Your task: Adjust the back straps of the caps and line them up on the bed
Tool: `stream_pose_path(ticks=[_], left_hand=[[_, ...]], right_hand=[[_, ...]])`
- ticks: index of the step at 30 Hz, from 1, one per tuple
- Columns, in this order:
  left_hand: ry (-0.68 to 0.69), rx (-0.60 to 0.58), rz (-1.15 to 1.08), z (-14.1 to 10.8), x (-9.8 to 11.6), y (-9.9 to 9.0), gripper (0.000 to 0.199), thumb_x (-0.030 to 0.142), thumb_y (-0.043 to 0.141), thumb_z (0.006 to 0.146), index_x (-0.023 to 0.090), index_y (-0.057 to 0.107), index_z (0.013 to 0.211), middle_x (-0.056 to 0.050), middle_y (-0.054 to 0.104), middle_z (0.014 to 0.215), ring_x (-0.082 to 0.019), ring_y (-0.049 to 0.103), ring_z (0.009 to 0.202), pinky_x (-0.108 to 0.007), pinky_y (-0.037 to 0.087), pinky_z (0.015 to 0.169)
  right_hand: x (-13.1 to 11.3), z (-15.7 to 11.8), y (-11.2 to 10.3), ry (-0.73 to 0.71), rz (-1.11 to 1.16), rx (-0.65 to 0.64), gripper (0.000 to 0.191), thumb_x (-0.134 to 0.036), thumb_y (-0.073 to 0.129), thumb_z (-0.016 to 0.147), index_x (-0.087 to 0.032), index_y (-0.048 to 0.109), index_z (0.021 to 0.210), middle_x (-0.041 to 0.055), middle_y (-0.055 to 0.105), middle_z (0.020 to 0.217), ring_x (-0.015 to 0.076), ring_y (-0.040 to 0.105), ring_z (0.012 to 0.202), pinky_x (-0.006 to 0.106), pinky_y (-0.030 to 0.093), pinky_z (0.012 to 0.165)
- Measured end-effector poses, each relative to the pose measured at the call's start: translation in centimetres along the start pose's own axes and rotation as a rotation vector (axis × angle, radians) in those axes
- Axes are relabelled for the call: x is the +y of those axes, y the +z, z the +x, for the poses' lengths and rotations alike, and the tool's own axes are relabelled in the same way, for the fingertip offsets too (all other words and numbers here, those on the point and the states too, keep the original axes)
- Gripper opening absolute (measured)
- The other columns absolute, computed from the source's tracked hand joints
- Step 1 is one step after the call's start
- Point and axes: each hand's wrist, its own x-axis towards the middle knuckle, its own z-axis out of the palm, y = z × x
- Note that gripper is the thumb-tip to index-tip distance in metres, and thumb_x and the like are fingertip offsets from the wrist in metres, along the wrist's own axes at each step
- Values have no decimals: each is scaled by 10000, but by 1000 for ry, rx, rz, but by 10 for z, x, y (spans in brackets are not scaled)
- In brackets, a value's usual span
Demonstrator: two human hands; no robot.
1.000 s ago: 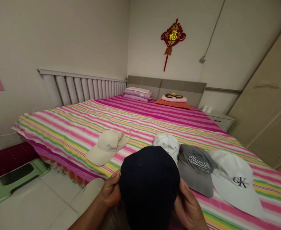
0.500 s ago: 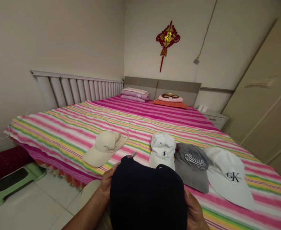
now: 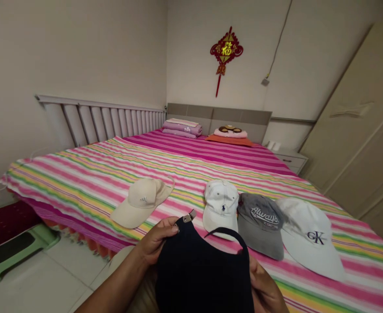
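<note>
Left hand [image 3: 155,241] and right hand [image 3: 265,289] grip a black baseball cap [image 3: 201,278] just above the edge of a wide bed under a pink-striped cover [image 3: 64,182]. Four caps lie on the cover beyond it: a beige cap [image 3: 141,204], a white polo cap [image 3: 220,206], a grey "Always" cap [image 3: 260,224] and a white "CK" cap [image 3: 310,239]. Turned since a moment ago, the black cap now shows its rear opening, strap [image 3: 226,230] and small metal buckle [image 3: 188,216], right beside the left fingertips [image 3: 175,228].
</note>
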Motion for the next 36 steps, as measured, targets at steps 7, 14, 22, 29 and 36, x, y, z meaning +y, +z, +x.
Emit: stream_pose_path(ticks=[7,14,22,29,36], left_hand=[[-3,60,355,4,6,7,156,67,574,571,113,620,712,19,542,563,-27,419,420,-134,276,398],[4,97,328,3,2,21,150,236,660,629,112,621,704,18,518,532,-37,426,443,-151,297,441],[0,83,446,6,0,23,203,290,689,634,128,640,746,11,565,610,-39,453,507,-156,321,502],[-10,65,523,14,-3,42,201,308,677,643,131,606,706,40,507,546,-37,409,479,-167,290,483],[-16,-31,566,22,-6,67,230,302,677,641,120,628,772,-17,605,694,-79,506,607,-200,361,592]], right_hand=[[3,-5,6,-18,-22,24,246,-202,742,539,-224,649,765,8,664,649,158,613,569,261,467,576],[5,-7,0,-49,-81,-17,341,-421,750,527,-194,636,753,19,581,662,121,517,572,223,405,549],[-2,-3,9,-153,-259,0,286,-439,624,695,-167,575,623,13,521,542,117,439,534,235,324,520],[-14,4,25,-176,-310,44,177,-315,671,670,-173,571,709,-25,535,564,37,360,389,190,253,424],[-20,19,43,-98,-500,114,202,-326,637,701,-168,522,753,-66,486,493,1,206,328,162,133,351]])
